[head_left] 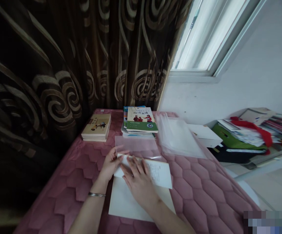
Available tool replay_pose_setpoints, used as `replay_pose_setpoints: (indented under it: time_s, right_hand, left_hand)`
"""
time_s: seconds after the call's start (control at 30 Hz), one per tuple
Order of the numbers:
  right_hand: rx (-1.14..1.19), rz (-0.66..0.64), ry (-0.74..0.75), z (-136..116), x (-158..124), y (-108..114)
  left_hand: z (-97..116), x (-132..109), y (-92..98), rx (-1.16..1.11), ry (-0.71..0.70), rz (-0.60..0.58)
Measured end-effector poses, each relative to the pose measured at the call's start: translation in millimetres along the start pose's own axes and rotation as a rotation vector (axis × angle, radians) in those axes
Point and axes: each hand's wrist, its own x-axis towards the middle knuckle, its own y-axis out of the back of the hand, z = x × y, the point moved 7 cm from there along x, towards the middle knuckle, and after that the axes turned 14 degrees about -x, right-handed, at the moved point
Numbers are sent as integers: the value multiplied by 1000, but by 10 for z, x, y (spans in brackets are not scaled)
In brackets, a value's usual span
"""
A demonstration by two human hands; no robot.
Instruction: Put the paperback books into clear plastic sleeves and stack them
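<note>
Head view: we are looking down at a pink quilt [204, 195] with both hands on a white booklet [131, 201].
Left hand [110, 164]: we are seeing its fingers curled, pinching the booklet's top-left corner.
Right hand [137, 180]: it is lying flat, fingers spread, pressing the printed page [160, 172]; gripping nothing.
Booklet: it is lying open just before us, its far edge touching a clear sleeve [137, 146].
Beyond: book stack [141, 123], tan book [97, 126] and sleeve pile [180, 138] are sitting at the quilt's far end.
</note>
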Motion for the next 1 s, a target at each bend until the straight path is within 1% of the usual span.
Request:
replay_pose_setpoints:
  time_s: [0.23, 0.4, 0.53, 0.6, 0.67, 0.73, 0.8, 0.83, 0.9, 0.93, 1.0]
  right_hand:
    - [3, -1, -24, 13, -3, -31]
    - [27, -22, -43, 32, 21, -27]
    - [109, -46, -47, 99, 94, 88]
    - [146, -81, -96, 249, 143, 172]
    - [140, -119, -230, 535, 168, 234]
    - [119, -143, -436, 927, 129, 245]
    - [164, -176, -663, 1330, 11, 164]
    - [239, -203, -765, 1499, -68, 81]
    - [530, -280, -924, 1709, -227, -157]
    - [715, -313, -981, 1744, -292, -278]
    - [1044, -356, -1043, 1715, -369, -458]
  left_hand:
    - [21, -40, -39, 173, -38, 30]
    - [22, -44, -11, 303, -83, 63]
    - [60, -41, 39, 431, -155, 128]
    - [90, -36, 76, 487, -210, 170]
    - [102, -29, 119, 525, -248, 212]
    - [93, -19, 154, 535, -260, 241]
    - [90, -15, 167, 528, -274, 257]
    - [93, -17, 167, 525, -282, 264]
    - [100, -23, 163, 513, -289, 276]
    - [101, -25, 159, 503, -285, 278]
    - [100, -29, 147, 479, -273, 277]
